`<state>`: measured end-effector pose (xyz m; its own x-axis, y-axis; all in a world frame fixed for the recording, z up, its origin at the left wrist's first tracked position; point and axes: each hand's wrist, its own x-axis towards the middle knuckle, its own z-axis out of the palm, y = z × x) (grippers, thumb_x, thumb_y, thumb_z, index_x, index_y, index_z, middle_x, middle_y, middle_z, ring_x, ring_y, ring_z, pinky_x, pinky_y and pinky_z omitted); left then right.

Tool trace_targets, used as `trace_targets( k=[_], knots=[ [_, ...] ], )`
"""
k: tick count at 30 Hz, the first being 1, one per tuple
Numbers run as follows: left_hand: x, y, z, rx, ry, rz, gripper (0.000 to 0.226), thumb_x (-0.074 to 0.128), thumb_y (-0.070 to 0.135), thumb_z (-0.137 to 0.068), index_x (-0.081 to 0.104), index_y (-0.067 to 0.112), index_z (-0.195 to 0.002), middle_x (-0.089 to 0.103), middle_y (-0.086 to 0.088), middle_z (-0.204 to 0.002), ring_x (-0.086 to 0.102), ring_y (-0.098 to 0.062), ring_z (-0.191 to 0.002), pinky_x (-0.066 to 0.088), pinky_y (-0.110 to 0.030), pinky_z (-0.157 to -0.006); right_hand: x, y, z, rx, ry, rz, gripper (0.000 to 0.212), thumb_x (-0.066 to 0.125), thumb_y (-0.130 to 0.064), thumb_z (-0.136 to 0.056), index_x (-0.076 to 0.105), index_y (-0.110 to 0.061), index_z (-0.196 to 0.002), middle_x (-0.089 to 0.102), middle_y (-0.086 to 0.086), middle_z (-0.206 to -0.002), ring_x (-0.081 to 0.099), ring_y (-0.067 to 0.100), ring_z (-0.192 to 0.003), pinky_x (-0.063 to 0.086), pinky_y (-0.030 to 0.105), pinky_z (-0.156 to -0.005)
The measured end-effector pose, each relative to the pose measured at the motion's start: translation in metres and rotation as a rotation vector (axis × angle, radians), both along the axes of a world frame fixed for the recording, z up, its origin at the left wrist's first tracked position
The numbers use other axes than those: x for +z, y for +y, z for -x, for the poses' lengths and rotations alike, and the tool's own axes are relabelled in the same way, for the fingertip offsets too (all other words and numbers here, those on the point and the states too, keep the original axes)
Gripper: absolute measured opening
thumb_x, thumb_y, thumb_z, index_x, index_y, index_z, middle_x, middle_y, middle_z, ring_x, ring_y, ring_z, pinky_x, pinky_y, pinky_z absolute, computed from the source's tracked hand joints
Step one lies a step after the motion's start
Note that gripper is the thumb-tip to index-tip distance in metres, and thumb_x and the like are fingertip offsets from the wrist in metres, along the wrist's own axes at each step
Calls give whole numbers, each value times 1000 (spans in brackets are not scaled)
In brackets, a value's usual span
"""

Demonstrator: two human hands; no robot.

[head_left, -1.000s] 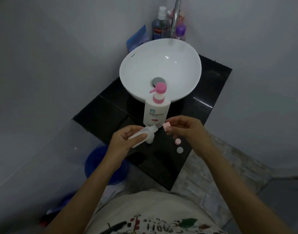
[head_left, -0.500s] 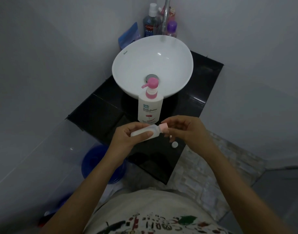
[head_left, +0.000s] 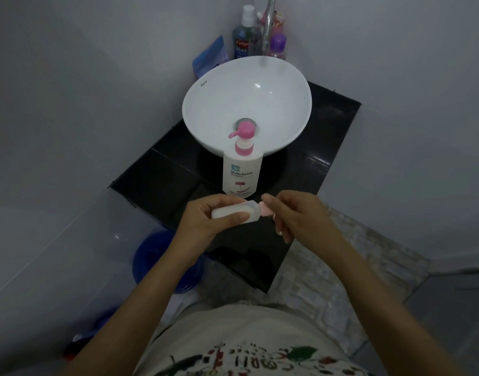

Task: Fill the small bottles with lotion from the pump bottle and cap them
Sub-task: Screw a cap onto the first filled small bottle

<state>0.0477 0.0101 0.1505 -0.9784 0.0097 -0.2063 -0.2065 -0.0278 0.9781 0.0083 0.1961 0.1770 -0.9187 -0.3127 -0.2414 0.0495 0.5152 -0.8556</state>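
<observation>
My left hand (head_left: 205, 222) grips a small translucent bottle (head_left: 234, 213) of white lotion, lying sideways with its neck to the right. My right hand (head_left: 300, 215) pinches a pink cap (head_left: 265, 208) that sits on the bottle's neck. Just behind both hands, the white pump bottle (head_left: 242, 172) with a pink pump head stands upright on the black counter (head_left: 162, 180). The loose caps on the counter are hidden under my right hand.
A white basin (head_left: 246, 104) sits behind the pump bottle, its tap (head_left: 268, 23) above the far rim. Mouthwash (head_left: 243, 36), a purple bottle (head_left: 277, 46) and a blue packet (head_left: 209, 57) stand in the corner. A blue bucket (head_left: 156, 256) is below the counter's left edge.
The pink cap, held apart from the bottle a second ago, has been brought onto the bottle's neck. My right hand now covers the loose caps on the counter.
</observation>
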Motion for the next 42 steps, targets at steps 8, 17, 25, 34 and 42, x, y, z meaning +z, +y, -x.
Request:
trace_targets(
  k=[8,17,25,34,42],
  knots=[
    [2,0,-3,6,-3,-24,24,72,21,-68,71,23,-92,72,14,-91,65,1,-89,52,-13,-70,4,10,-4,104,42,74,15,56,-30,-89,61,-16,-91,64,3,-66,59,19,-53,48,24,-52],
    [2,2,-7,14,-6,-40,24,73,18,-67,73,22,-91,72,9,-94,66,-3,-91,53,-16,-72,3,10,-8,117,24,109,14,57,-29,-89,62,-16,-91,65,2,-69,58,14,-53,45,16,-50],
    [2,4,-11,35,-27,-81,25,75,28,-59,75,28,-84,70,5,-98,65,-3,-91,53,-17,-73,1,13,-12,154,46,155,16,60,-25,-87,59,-17,-102,64,2,-83,61,14,-62,50,18,-57],
    [0,3,-11,38,-30,-85,28,74,28,-58,73,26,-86,69,3,-101,65,-2,-91,53,-17,-72,-4,6,-17,72,44,212,21,54,-31,-89,61,-15,-100,65,9,-80,59,15,-57,43,13,-50],
    [-4,1,-9,53,-51,-74,33,73,29,-58,72,22,-90,67,0,-106,65,-3,-93,54,-18,-72,-9,1,-17,-31,-1,198,20,58,-30,-87,63,-14,-97,65,3,-72,58,11,-52,42,14,-46]
  ],
)
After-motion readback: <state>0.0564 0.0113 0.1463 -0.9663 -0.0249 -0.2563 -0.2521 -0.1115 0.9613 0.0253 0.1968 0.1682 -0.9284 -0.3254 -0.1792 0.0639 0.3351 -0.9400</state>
